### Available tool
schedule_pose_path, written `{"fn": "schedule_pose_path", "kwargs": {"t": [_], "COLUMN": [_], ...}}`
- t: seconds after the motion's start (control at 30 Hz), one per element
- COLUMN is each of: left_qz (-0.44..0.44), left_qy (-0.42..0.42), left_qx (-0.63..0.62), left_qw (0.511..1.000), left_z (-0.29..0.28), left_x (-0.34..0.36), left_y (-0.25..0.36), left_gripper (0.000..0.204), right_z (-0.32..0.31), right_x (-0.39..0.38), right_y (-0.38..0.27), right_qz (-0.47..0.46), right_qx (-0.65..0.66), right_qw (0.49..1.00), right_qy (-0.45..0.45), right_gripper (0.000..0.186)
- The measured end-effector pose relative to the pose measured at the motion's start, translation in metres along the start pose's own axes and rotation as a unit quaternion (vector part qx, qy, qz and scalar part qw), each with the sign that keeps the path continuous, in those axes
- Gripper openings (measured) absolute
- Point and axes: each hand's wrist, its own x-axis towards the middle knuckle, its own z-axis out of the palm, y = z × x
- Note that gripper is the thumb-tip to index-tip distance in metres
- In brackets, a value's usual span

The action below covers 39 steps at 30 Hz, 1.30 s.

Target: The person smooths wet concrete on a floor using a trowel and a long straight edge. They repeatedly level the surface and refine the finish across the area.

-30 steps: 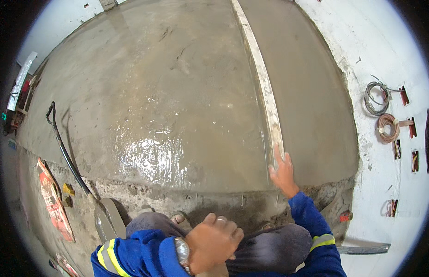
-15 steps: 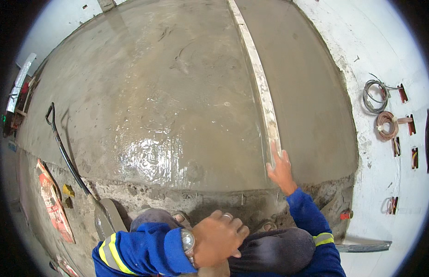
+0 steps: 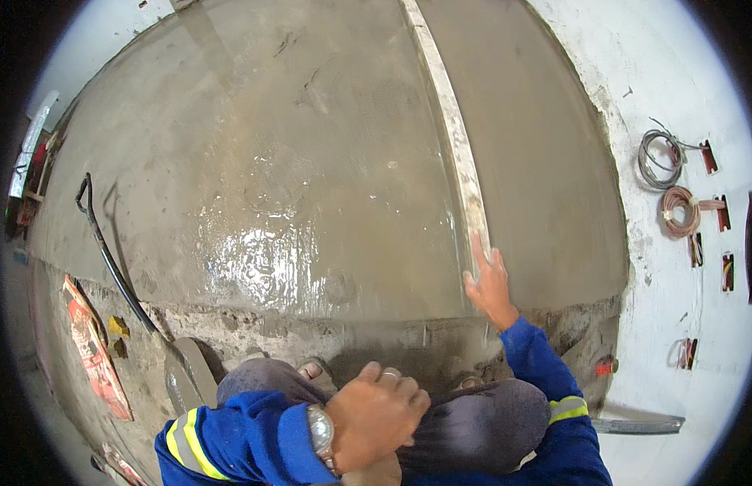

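My right hand (image 3: pixel 492 288) reaches out to the near end of a long, pale straight bar (image 3: pixel 463 162). Its fingers are stretched and spread, with the forefinger at the bar's end; whether it presses there I cannot tell. The bar lies lengthwise on smooth, wet grey mortar (image 3: pixel 352 202). Close to my body, my left hand (image 3: pixel 380 421) hangs loosely above my bent knees, its fingers slightly bent and partly apart, their tips hidden. No object shows in it. A watch (image 3: pixel 321 433) is on that wrist.
A shovel (image 3: pixel 121 283) with a black handle leans at the left, beside a red-and-white bag (image 3: pixel 97 348). Coiled cables (image 3: pixel 679 212) hang from boxes in the white wall at right. A metal profile (image 3: pixel 639 425) lies below them. A rough step edge (image 3: pixel 376 332) borders the mortar.
My right hand has shifted slightly, its forefinger still at the bar's end. My left hand stays over my knees. The whole view has tilted a little.
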Motion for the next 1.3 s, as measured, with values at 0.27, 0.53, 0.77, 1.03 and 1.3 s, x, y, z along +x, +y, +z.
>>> {"fn": "schedule_pose_path", "kwargs": {"t": [0.27, 0.53, 0.77, 1.03, 1.3], "left_qz": [-0.025, -0.027, 0.012, 0.018, 0.01], "left_qy": [0.007, 0.015, 0.019, 0.028, 0.03], "left_qx": [0.025, 0.005, -0.018, -0.012, -0.015], "left_qw": [0.999, 1.0, 1.0, 0.999, 0.999], "left_z": [0.001, 0.002, 0.001, 0.002, 0.005], "left_x": [-0.002, -0.012, -0.007, -0.007, -0.007], "left_y": [-0.002, -0.001, -0.004, 0.0, 0.004], "left_gripper": [0.053, 0.053, 0.052, 0.052, 0.052], "right_z": [0.003, 0.011, 0.013, 0.012, 0.014], "right_x": [-0.008, -0.014, 0.005, 0.005, 0.006], "right_y": [-0.01, -0.019, -0.026, -0.032, -0.034], "right_qz": [0.015, 0.011, 0.005, 0.015, 0.023], "right_qx": [0.003, 0.007, 0.013, 0.02, 0.013], "right_qw": [1.0, 0.999, 1.0, 0.999, 1.0], "right_qy": [-0.025, -0.034, -0.027, -0.031, -0.017], "right_gripper": [0.094, 0.093, 0.091, 0.091, 0.093]}}
